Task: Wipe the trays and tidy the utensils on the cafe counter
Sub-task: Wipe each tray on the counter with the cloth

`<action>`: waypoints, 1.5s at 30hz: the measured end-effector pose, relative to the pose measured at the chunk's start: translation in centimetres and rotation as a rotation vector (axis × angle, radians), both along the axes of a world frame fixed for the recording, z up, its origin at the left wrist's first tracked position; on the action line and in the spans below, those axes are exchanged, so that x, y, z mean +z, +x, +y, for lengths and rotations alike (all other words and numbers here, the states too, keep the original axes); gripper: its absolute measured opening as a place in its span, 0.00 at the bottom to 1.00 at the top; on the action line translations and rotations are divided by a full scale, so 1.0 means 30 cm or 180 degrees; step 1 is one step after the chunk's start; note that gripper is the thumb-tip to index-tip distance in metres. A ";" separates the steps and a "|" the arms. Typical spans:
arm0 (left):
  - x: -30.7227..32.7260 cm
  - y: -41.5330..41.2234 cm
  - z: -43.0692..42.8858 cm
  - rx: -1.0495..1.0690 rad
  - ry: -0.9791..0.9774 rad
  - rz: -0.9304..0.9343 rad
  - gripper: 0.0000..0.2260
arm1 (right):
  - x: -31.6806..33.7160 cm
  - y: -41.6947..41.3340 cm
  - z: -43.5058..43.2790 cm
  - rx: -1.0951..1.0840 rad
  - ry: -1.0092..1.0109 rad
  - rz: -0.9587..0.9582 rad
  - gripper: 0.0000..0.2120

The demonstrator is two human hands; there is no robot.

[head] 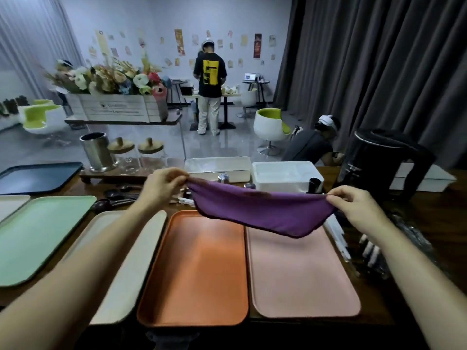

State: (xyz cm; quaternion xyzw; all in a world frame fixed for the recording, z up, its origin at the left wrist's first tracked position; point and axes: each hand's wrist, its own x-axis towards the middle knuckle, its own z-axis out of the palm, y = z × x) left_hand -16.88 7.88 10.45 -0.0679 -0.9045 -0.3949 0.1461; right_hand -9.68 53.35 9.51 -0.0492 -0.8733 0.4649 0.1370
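Note:
A purple cloth (262,208) hangs stretched in the air between my hands, above the far ends of the orange tray (197,271) and the pink tray (300,271). My left hand (164,185) pinches its left corner and my right hand (356,205) pinches its right corner. A beige tray (134,261) lies left of the orange one, partly under my left forearm. Further left lie a green tray (40,231) and a dark blue tray (38,176). Dark spoons and other utensils (118,198) lie scattered behind the trays.
At the back of the counter stand a steel canister (97,152), two lidded glass jars (137,155), two white bins (283,174) and a black kettle (376,165). Wrapped cutlery (371,251) lies at the right. A person stands far back, another crouches behind the counter.

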 end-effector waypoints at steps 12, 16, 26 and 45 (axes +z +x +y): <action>-0.023 -0.039 0.095 0.0079 -0.0007 -0.0032 0.06 | 0.032 0.007 -0.134 0.0488 -0.0848 -0.0610 0.06; 0.006 -0.011 0.080 0.0471 -0.0418 0.0339 0.04 | 0.047 0.029 -0.156 0.0883 -0.0144 -0.0228 0.10; 0.038 0.126 0.258 -0.1185 0.2440 -0.0802 0.06 | 0.136 0.130 -0.370 0.2231 -0.0337 -0.0045 0.09; 0.028 0.269 0.476 -0.1424 0.1628 -0.0580 0.10 | 0.058 0.127 -0.398 0.1407 -0.0368 0.0395 0.13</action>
